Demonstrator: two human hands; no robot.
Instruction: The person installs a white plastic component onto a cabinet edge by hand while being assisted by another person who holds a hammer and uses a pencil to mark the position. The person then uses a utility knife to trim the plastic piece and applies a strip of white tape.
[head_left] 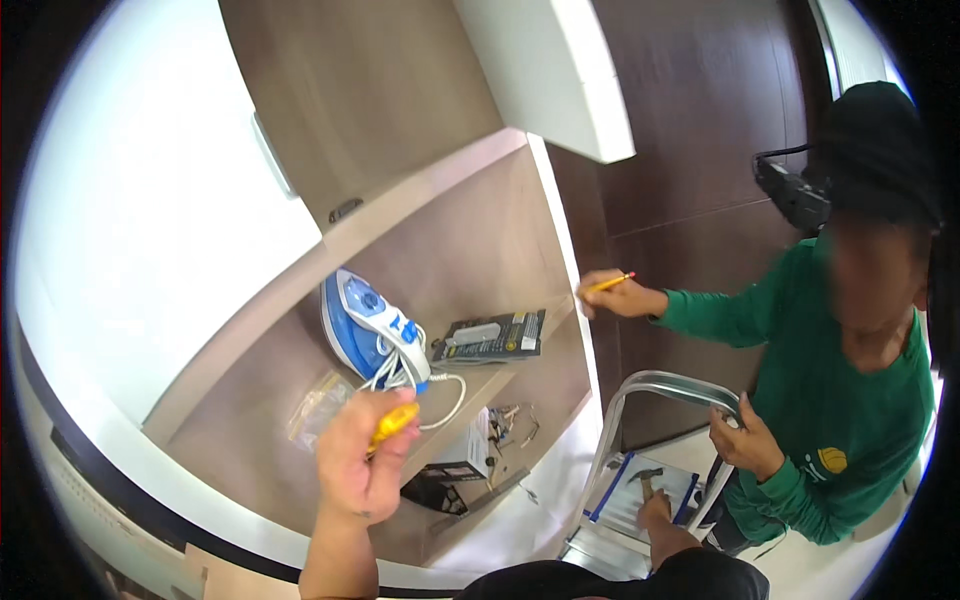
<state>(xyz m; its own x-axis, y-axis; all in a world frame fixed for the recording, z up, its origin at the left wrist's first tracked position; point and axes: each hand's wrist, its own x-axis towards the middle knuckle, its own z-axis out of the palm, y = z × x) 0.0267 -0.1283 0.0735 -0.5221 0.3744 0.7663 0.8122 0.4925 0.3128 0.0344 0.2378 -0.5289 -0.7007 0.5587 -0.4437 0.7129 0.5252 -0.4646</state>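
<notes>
My left hand (pixel 360 460) is closed round a yellow tool handle (pixel 394 422), raised before the open shelves; the rest of that tool is hidden or too small to make out. Behind it, a blue and white iron (pixel 365 315) with a coiled white cord (pixel 445 395) stands on the upper shelf (pixel 490 385), beside a clear plastic bag (pixel 312 415) and a dark flat package (pixel 488 335). Lower right, my right hand (pixel 657 515) grips the wooden handle of a hammer (pixel 645 475) over a white, blue-edged flat item (pixel 615 500) by the aluminium stepladder (pixel 615 405).
A co-worker (pixel 840 420) in a green top stands right, one hand (pixel 615 295) holding a pencil by the cabinet edge, the other (pixel 745 445) at the ladder rail. An open cabinet door (pixel 555 75) juts overhead. The lower shelf holds a box (pixel 460 450) and small metal pieces.
</notes>
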